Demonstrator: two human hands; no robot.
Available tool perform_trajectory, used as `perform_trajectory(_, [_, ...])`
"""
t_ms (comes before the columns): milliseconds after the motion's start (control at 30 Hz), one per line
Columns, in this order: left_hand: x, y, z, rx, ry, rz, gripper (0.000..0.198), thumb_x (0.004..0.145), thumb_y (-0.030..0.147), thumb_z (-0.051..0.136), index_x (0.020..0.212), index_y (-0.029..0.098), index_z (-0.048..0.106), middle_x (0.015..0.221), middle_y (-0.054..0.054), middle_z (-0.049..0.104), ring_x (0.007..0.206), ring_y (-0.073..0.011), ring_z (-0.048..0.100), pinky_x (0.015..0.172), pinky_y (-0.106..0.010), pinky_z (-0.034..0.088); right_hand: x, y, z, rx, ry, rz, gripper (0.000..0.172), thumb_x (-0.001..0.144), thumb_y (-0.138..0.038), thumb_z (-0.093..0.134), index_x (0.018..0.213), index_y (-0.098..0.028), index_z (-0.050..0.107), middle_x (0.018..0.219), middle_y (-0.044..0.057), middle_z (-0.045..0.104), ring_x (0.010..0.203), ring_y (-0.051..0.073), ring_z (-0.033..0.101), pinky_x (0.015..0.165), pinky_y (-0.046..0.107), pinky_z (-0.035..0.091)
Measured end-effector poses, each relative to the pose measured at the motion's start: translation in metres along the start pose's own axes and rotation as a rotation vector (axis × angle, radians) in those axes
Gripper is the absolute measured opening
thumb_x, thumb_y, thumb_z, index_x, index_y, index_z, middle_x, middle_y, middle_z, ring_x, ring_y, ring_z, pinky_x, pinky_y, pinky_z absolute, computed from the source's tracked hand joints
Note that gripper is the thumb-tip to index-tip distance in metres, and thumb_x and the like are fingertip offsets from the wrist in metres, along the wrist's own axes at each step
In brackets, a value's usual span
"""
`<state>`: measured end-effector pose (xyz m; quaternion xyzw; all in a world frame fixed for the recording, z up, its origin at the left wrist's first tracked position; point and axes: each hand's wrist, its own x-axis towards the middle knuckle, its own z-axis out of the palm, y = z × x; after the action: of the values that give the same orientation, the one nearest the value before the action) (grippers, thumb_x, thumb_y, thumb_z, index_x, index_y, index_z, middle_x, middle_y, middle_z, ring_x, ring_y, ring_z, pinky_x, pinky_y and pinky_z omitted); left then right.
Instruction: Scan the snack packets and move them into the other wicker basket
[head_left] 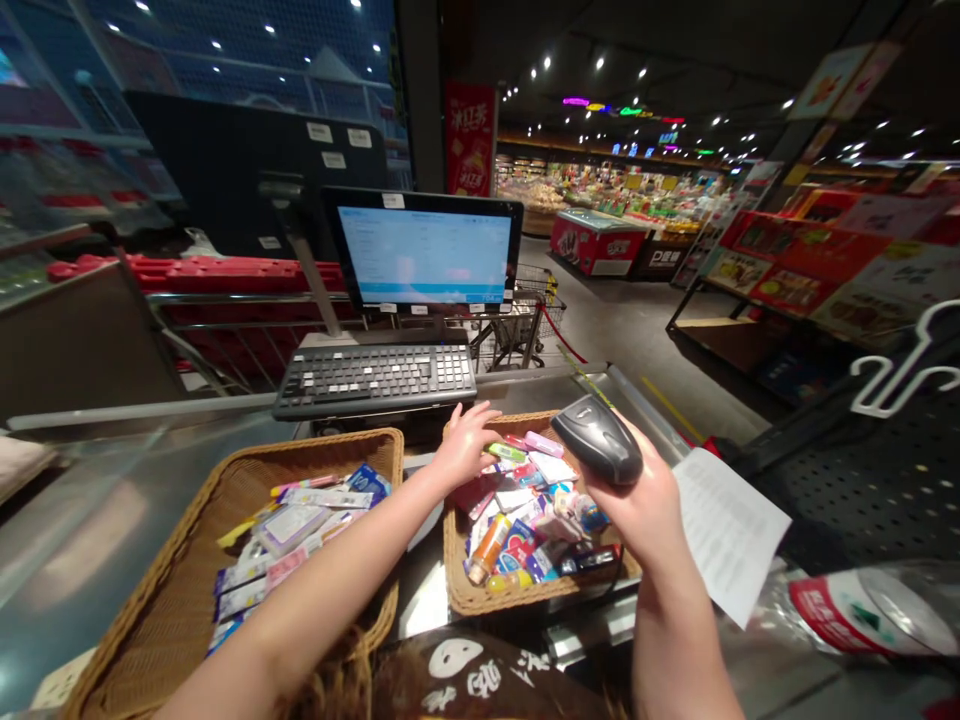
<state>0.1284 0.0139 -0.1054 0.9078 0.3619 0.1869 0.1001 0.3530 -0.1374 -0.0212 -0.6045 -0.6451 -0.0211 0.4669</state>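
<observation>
My right hand (637,505) is closed round a dark grey handheld barcode scanner (598,437), held above the right wicker basket (480,600). That basket is full of several small packaged items (525,520): tubes, sachets and little boxes. My left hand (466,443) reaches into the far left corner of the same basket, its fingers curled down onto the items there; what they grip, if anything, is hidden. To the left stands a larger wicker basket (180,590) holding several flat packets (289,535).
A black keyboard (375,378) and a lit monitor (424,252) stand behind the baskets on a steel checkout counter (82,530). A white paper sheet (731,530) lies at the right, with a plastic bag (862,610) beyond. Red shopping trolleys (225,275) and store shelves fill the background.
</observation>
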Motion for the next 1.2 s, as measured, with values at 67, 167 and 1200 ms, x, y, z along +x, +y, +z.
perform_trajectory(67, [-0.009, -0.002, -0.015, -0.052, 0.055, 0.01, 0.024, 0.078, 0.021, 0.069, 0.1, 0.029, 0.076, 0.148, -0.005, 0.051, 0.145, -0.032, 0.033, 0.118, -0.065, 0.014, 0.001, -0.004, 0.003, 0.003, -0.008, -0.005, 0.051, 0.074, -0.027, 0.068, 0.125, -0.02, 0.061, 0.132, 0.014, 0.063, 0.125, 0.032, 0.059, 0.107, 0.052, 0.047])
perform_trajectory(167, [-0.022, -0.005, -0.036, -0.079, 0.125, 0.029, 0.028, 0.078, 0.02, 0.069, 0.104, 0.03, 0.076, 0.153, -0.006, 0.045, 0.147, -0.0325, 0.03, 0.118, -0.064, 0.016, 0.003, -0.013, 0.007, -0.009, -0.021, -0.039, 0.055, 0.074, -0.026, 0.068, 0.128, -0.02, 0.059, 0.134, 0.013, 0.062, 0.125, 0.032, 0.059, 0.108, 0.052, 0.047])
perform_trajectory(1200, [-0.172, -0.059, -0.207, 0.284, 0.606, -0.194, 0.029, 0.082, 0.026, 0.067, 0.109, 0.034, 0.075, 0.164, 0.002, 0.021, 0.15, -0.0317, 0.023, 0.119, -0.064, 0.006, -0.003, -0.19, 0.093, 0.128, -0.31, -0.517, 0.042, 0.078, -0.017, 0.061, 0.119, -0.022, 0.058, 0.135, 0.014, 0.055, 0.144, 0.038, 0.034, 0.115, 0.068, 0.029])
